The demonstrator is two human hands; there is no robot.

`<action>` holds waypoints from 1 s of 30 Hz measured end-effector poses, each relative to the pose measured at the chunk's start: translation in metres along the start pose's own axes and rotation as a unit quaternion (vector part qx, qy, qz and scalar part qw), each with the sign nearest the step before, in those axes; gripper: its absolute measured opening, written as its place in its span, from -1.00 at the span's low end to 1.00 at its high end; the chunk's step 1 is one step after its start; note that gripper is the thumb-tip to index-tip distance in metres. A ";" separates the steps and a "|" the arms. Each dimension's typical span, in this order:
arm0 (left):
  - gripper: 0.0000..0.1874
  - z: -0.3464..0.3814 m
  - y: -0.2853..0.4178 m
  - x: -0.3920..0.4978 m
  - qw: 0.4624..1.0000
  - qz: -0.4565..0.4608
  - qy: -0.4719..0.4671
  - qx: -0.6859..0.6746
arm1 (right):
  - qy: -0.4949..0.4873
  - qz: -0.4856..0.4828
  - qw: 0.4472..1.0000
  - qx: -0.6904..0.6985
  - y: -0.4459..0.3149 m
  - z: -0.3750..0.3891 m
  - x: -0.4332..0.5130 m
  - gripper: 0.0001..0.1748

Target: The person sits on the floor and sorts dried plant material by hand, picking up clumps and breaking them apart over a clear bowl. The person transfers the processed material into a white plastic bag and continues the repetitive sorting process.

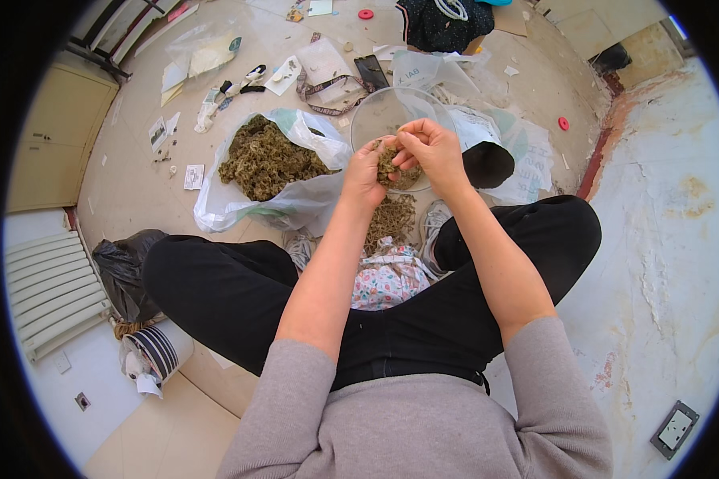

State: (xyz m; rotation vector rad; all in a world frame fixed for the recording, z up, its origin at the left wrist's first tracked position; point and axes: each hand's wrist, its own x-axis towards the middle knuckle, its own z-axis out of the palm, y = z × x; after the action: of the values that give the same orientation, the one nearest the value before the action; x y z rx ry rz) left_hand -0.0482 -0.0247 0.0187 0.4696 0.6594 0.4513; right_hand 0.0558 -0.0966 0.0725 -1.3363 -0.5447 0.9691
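My left hand [368,169] holds a small clump of dried moss-like plant matter [388,163] above a clear round basin [359,123]. Close against it, my right hand [429,149] has thumb and index finger pinched together at the clump; whether a strand sits between them is too small to tell. More of the brown-green stuff lies in the basin, partly hidden by my hands. To the left, a white plastic bag [213,206] gapes around a large heap of dried plant matter [269,158]. Between my shoes, another loose pile [391,218] lies beside a floral cloth [389,286].
A silver pouch with a dark mouth [489,163] lies right of the basin on plastic sheeting [530,164]. Beyond are a phone [371,72], a patterned strap [329,111] and scattered papers. A striped bin [159,353] and a black bag [129,269] stand by the radiator [57,287].
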 end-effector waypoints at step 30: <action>-0.66 -0.002 -0.007 0.019 0.983 -0.041 -0.013 -0.180 | 0.003 -0.350 0.755 -0.555 0.012 0.004 -0.006 -0.70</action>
State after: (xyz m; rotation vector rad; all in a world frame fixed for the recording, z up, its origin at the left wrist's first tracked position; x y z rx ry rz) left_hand -0.0345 -0.0202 0.0048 0.1046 0.5535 0.4734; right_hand 0.0464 -0.1001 0.0625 -1.8973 -1.6376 -0.1032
